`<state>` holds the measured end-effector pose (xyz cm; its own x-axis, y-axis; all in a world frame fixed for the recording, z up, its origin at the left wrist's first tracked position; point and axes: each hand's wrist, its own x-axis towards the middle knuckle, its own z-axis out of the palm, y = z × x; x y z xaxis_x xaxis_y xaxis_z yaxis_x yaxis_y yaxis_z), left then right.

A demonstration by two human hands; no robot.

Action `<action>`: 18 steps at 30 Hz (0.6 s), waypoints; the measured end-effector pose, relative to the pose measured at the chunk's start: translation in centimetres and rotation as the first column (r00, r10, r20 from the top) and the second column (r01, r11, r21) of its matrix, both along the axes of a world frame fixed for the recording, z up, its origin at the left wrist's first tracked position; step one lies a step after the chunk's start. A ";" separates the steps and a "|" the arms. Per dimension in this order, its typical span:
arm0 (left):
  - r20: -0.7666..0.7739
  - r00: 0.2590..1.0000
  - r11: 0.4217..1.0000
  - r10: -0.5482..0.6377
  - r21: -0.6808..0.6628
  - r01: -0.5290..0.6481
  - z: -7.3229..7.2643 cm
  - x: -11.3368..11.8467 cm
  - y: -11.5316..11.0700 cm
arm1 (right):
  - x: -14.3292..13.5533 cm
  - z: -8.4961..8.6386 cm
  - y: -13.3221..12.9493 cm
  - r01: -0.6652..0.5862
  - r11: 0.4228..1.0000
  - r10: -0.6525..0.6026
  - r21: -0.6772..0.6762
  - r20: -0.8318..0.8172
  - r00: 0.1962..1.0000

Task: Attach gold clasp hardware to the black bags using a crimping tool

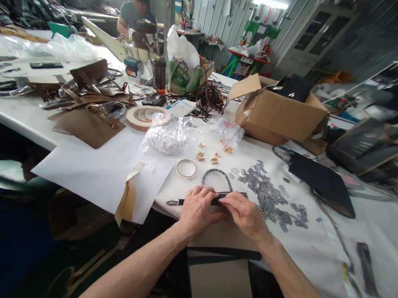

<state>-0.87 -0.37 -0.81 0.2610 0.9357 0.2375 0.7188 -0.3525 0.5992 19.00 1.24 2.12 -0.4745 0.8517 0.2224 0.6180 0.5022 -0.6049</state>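
A black panel with a beige inner side (221, 235) lies at the table's front edge, with a curved handle (217, 171) standing out beyond it. A black strap with a metal end piece (173, 202) runs along its top edge. My left hand (200, 209) presses on the strap, fingers bent together over it. To the right, my right hand (245, 211) pinches the same strap with thumb and fingertips. Small metal plates (272, 198) are heaped right of my hands. A roll of tape (186, 168) and small gold fasteners (200, 156) lie beyond them.
Brown leather pieces (92, 124) are piled at the left. A cardboard box (281, 112) stands at the back right, near a black bag panel (322, 177). Plastic bags (167, 137) and coiled cords (209, 96) lie at the middle. A person (137, 13) sits at the back.
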 end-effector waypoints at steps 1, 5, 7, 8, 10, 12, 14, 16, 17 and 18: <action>-0.002 1.000 1.000 0.003 0.001 -0.003 0.0 0.0 0.0 | 0.0 -0.2 0.0 0.017 1.000 -0.017 0.004 -0.010 1.000; -0.009 1.000 1.000 0.007 0.004 -0.007 0.3 0.0 -0.1 | -0.4 -0.5 0.5 0.095 0.995 -0.096 -0.030 -0.022 0.995; -0.011 1.000 1.000 0.002 0.002 -0.001 0.4 0.0 -0.1 | -0.6 -0.3 0.9 0.110 0.991 -0.110 -0.076 0.002 0.994; -0.011 1.000 1.000 0.000 0.001 0.000 0.4 0.0 -0.1 | -0.7 0.0 1.2 0.116 0.989 -0.115 -0.093 0.021 0.993; -0.013 1.000 1.000 0.001 -0.003 -0.001 0.4 0.0 -0.2 | -0.8 0.6 1.6 0.124 0.986 -0.116 -0.108 0.077 0.990; -0.014 1.000 1.000 0.006 -0.008 -0.006 0.4 0.0 -0.2 | -1.1 1.2 1.9 0.119 0.988 -0.102 -0.094 0.167 0.981; -0.015 1.000 1.000 0.009 -0.013 -0.010 0.5 0.0 -0.2 | -1.5 1.6 2.0 0.108 0.993 -0.092 -0.041 0.282 0.955; -0.018 1.000 1.000 0.010 -0.018 -0.010 0.6 0.0 -0.1 | -2.2 1.8 2.0 0.092 0.995 -0.099 0.037 0.385 0.918; -0.020 1.000 1.000 0.007 -0.020 -0.007 0.6 -0.1 -0.1 | -2.6 1.9 1.9 0.085 0.994 -0.108 0.072 0.422 0.900; -0.021 1.000 1.000 0.005 -0.022 -0.005 0.7 -0.1 -0.1 | -3.0 2.0 1.8 0.082 0.992 -0.118 0.100 0.449 0.886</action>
